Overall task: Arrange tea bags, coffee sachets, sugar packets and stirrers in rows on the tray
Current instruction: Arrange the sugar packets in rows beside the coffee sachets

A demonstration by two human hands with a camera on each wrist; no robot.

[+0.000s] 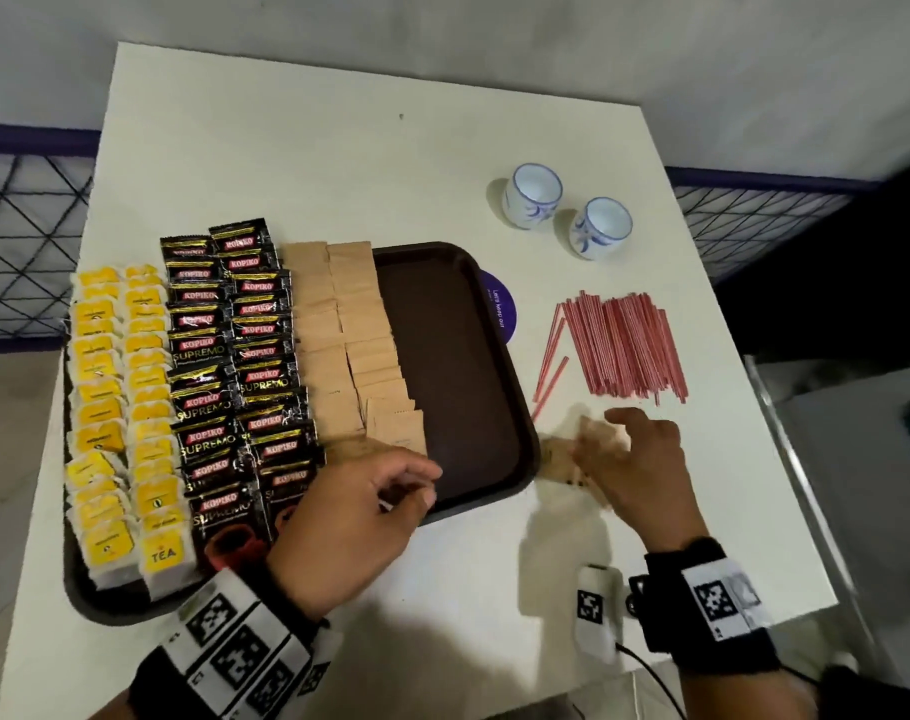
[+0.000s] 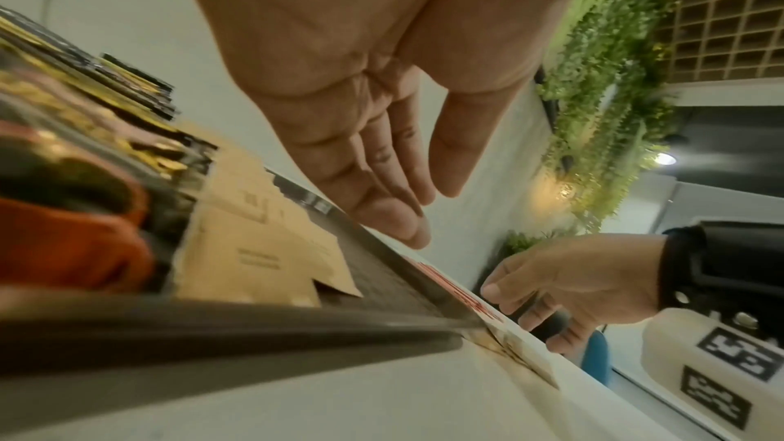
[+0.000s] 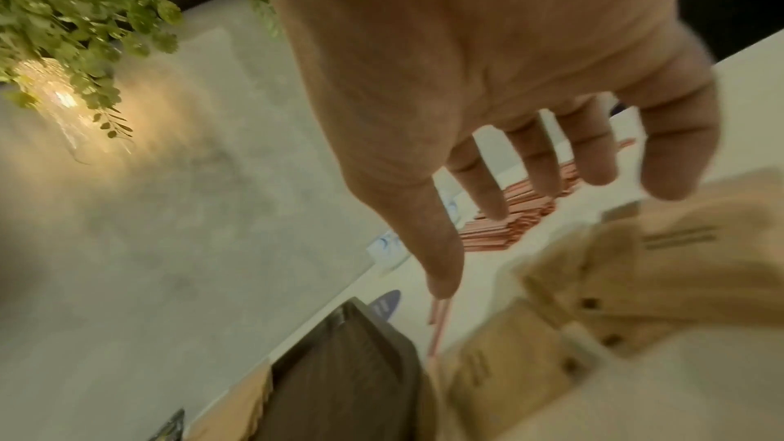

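A dark brown tray (image 1: 453, 356) carries two rows each of yellow tea bags (image 1: 115, 407), black coffee sachets (image 1: 235, 366) and brown sugar packets (image 1: 349, 345); its right part is bare. My left hand (image 1: 422, 485) hovers over the tray's near edge by the last sugar packet, fingers relaxed and holding nothing, as the left wrist view of that hand (image 2: 420, 213) confirms. A few loose sugar packets (image 1: 562, 465) lie on the table right of the tray. My right hand (image 1: 598, 439) spreads its fingers just over them; the packets (image 3: 636, 280) look blurred. Red stirrers (image 1: 624, 345) lie heaped beyond.
Two white-and-blue cups (image 1: 533, 194) (image 1: 601, 226) stand behind the stirrers. A purple round sticker (image 1: 499, 309) shows at the tray's right rim. Two stray stirrers (image 1: 549, 381) lie between tray and heap. The white table (image 1: 286, 163) ends close on the right.
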